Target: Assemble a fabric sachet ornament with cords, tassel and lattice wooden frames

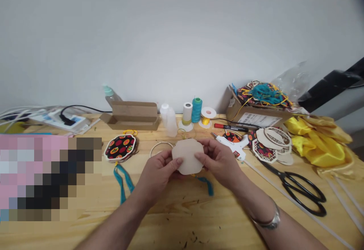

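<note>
Left hand (159, 170): closed on the left edge of a pale scalloped wooden disc (187, 156), thumb on its plain face. Right hand (218, 162): closed on the disc's right edge, thumb likewise on the face; a metal bracelet (269, 219) sits at the wrist. The disc is held just above the desk (182, 219), near its middle, plain side toward the camera. A teal tassel (207, 183) trails from below the disc on a yellow cord.

Just behind the hands: a thin hoop (159, 147) lying flat, and a white glue gun (234, 146) to the right. Left of the hands: a stack of fabric-covered discs (121, 147) with a teal tassel of their own. Right: cut wooden pieces (273, 142), black scissors (304, 189), clear glue sticks (298, 208), yellow satin cloth (321, 142).

Along the wall: open cardboard box (133, 115), white squeeze bottle (170, 121), white spool (187, 115), teal spool (196, 110), gold wire reel (207, 116), red marker (230, 128), a carton (256, 117) heaped with threads.
</note>
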Tool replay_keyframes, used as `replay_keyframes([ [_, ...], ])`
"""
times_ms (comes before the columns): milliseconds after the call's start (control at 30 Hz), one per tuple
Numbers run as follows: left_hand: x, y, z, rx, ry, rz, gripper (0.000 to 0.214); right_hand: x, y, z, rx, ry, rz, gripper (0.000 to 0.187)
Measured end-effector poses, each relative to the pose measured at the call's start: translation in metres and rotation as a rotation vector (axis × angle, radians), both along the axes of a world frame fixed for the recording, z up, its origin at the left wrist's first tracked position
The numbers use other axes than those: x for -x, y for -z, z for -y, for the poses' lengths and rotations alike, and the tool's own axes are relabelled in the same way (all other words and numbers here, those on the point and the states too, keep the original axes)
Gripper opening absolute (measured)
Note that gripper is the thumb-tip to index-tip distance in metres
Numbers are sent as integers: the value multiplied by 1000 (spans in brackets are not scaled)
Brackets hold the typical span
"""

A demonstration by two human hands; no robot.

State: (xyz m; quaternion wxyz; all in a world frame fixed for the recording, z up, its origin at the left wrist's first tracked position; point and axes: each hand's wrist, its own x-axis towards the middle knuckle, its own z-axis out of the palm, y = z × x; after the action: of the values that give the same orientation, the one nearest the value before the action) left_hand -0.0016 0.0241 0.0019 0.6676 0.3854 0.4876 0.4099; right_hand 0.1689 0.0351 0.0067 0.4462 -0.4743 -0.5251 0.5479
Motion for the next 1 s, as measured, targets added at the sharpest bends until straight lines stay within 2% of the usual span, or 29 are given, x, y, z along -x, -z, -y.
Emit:
replay_keyframes([
  [100, 1, -2, 0, 13, -28, 0, 27, -2, 0, -1, 39, -34, -55, 34],
  [267, 4, -2, -2, 38, -57, 5, 26, -13, -1, -5, 98, -218, -168, 28],
  [333, 4, -2, -2, 37, -56, 9, 27, -16, -1, -6, 127, -251, -200, 25],
  [500, 3, -1, -1, 5, -30, 6, 34, -16, -1, -6, 185, -200, -237, 18],
  [733, 2, -4, 1, -3, 16, 39, 35, -14, -3, -5, 204, -164, -222, 24],
  [1000, -1, -6, 1, 33, -63, 80, 33, -9, -5, -3, 154, -116, -185, 25],
])
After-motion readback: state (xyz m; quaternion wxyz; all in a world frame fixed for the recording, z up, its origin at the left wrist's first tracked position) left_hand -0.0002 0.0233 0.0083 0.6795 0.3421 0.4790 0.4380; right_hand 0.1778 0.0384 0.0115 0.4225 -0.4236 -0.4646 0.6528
